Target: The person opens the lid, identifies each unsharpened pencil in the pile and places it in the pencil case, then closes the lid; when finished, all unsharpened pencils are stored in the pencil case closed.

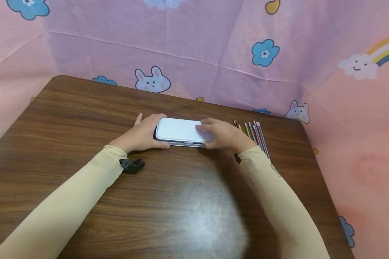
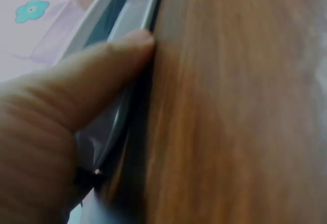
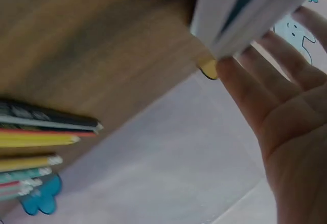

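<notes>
A white, box-shaped pencil case [image 1: 179, 129] lies on the table, and its lid stands slightly raised. In the left wrist view a dark gap shows between lid and base [image 2: 134, 19]. My left hand [image 1: 142, 133] grips the case's left end, with the thumb along its front side; the other fingers are partly hidden behind it. Over the right end is my right hand [image 1: 225, 135], its fingers on the lid and the thumb at the front edge. The right wrist view shows those fingers [image 3: 273, 75] nearly straight, fingertips at the lid's edge.
Several pencils [image 1: 259, 135] lie to the right of the case, partly behind the right forearm. The brown wooden table [image 1: 168, 201] reaches to a pink patterned cloth [image 1: 194, 68] at the back and sides. A black strap device [image 1: 133, 165] sits at the left wrist.
</notes>
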The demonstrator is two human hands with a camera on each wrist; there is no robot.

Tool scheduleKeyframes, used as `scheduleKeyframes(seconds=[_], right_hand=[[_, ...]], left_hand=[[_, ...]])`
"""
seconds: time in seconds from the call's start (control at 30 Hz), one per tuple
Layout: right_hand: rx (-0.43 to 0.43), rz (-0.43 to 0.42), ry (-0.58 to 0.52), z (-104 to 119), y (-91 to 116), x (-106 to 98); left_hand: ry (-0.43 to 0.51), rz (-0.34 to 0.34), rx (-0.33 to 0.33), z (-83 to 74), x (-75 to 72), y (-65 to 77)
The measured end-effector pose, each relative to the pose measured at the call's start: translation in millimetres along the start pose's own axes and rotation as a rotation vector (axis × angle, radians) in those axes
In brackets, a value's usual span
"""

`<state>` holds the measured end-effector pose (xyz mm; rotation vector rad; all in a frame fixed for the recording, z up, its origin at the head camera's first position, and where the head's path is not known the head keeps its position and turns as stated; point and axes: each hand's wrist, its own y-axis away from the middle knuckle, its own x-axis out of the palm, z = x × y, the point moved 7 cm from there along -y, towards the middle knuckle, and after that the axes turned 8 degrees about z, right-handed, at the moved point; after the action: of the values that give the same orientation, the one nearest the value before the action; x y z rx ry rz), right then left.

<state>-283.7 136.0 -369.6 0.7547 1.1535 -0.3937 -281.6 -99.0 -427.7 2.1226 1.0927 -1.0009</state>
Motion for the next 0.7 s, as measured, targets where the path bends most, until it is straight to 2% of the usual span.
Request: scheduleKeyframes(seconds=[0.13, 0.3, 0.53, 0.7], right_hand=[[0.009, -0.03, -0.02, -3, 5, 4], [-0.01, -0.107, -0.087, -7, 12, 4], [-0.061, -0.193, -0.232, -15, 17, 2], [-0.05, -0.285, -0.401, -27, 23, -4]], left_hand=[[0.023, 0.019, 0.016, 2.6, -0.1, 6.0], [0.053, 0.021, 0.004, 8.0, 1.6, 10.3], [0.139, 0.0, 0.005, 13.2, 3.4, 12.9], [0.156, -0.006, -0.009, 12.4, 1.3, 13.2]])
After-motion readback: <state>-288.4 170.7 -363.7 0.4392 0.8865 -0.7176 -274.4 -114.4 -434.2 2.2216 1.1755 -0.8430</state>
